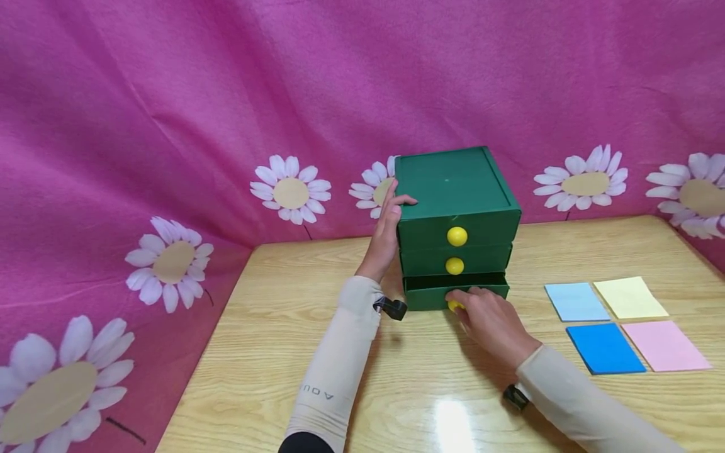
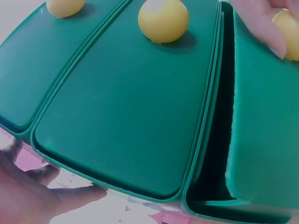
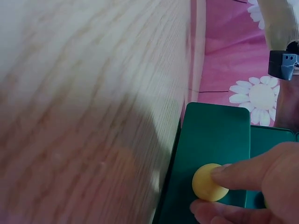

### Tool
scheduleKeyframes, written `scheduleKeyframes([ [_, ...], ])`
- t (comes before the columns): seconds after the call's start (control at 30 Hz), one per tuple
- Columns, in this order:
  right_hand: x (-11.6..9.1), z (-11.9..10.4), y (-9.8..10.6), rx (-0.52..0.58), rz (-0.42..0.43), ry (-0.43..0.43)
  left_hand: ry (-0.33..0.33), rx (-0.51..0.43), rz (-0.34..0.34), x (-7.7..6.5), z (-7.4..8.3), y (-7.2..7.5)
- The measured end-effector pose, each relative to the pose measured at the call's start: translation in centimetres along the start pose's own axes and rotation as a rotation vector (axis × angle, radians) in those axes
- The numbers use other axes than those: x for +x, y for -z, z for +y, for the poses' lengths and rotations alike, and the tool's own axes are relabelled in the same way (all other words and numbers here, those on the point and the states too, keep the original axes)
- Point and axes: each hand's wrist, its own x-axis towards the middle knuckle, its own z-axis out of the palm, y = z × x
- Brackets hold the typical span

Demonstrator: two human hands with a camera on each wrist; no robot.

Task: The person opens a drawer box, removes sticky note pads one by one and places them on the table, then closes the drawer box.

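A green three-drawer box (image 1: 447,182) with round yellow knobs stands on the table. Its bottom drawer (image 1: 421,298) is pulled out a little, while the upper two drawers sit flush. My right hand (image 1: 489,321) pinches the yellow knob (image 3: 209,183) of that bottom drawer between thumb and fingers. At the box's left side, my left hand (image 1: 387,229) rests against the wall with its fingers extended, some reaching over the top edge. In the left wrist view a dark gap shows behind the bottom drawer's front (image 2: 266,130).
To the right lie four paper pads: light blue (image 1: 578,302), yellow (image 1: 631,297), blue (image 1: 605,348) and pink (image 1: 665,346). Behind the wooden table (image 1: 306,302) hangs a magenta cloth (image 1: 317,94) with white daisies.
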Motion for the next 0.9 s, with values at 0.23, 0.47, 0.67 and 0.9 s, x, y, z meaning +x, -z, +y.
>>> scheduleKeyframes([
  [0.23, 0.3, 0.3, -0.3, -0.006, 0.0, -0.007, 0.003, -0.013, -0.017, -0.2, 0.4, 0.1],
  [0.47, 0.7, 0.4, -0.5, -0.014, 0.009, 0.012, 0.01, -0.01, -0.015, -0.2, 0.3, 0.2],
  [0.67, 1.0, 0.5, -0.6, -0.01, 0.01, 0.008, 0.006, -0.022, -0.021, -0.1, 0.4, 0.4],
  [0.9, 1.4, 0.7, -0.7, 0.0, 0.005, -0.012, -0.002, -0.023, -0.016, -0.1, 0.4, 0.3],
])
